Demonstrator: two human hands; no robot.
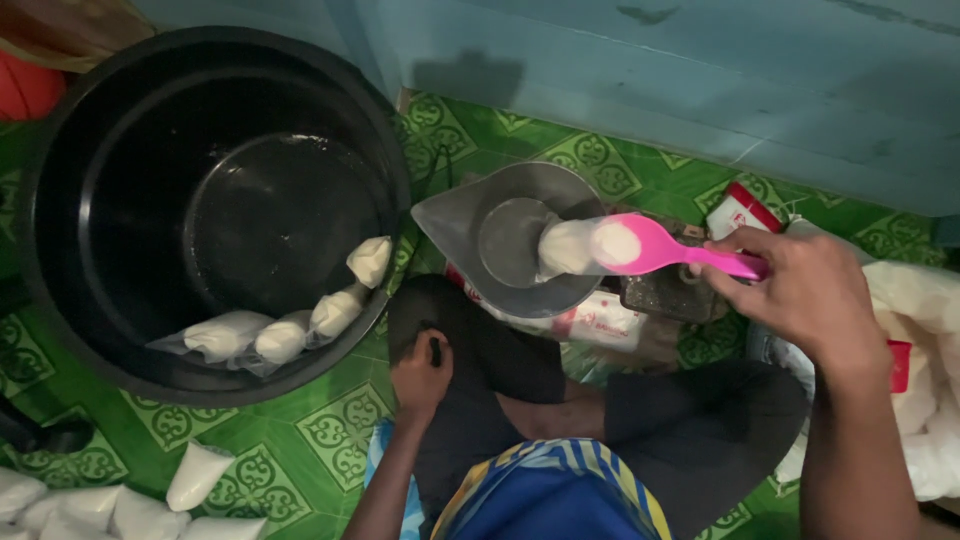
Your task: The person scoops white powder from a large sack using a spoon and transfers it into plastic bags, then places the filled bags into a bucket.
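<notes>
The right hand (810, 295) grips the handle of a pink spoon (660, 248), fingers closed around it, and holds its bowl, heaped with white powder, over the scale pan (520, 235). A small clear bag (565, 248) of the same powder lies on that pan, just under the spoon. The left hand (420, 370) rests on the person's dark-clothed knee, below the pan; its fingers curl in, but I cannot tell whether it grips anything.

Judging by what lies about, the work is partway: left of the pan, 4 filled bags (285, 330) sit inside the black tub (60, 250), and more filled bags (120, 505) lie on the green patterned floor (300, 440) below the tub. Right of the pan, a large white sack (925, 380) looks far from used up.

A red-and-white packet (740, 208) lies just right of the pan, near the blue wall (700, 80). Nothing blocks the spoon's way to the bag.
</notes>
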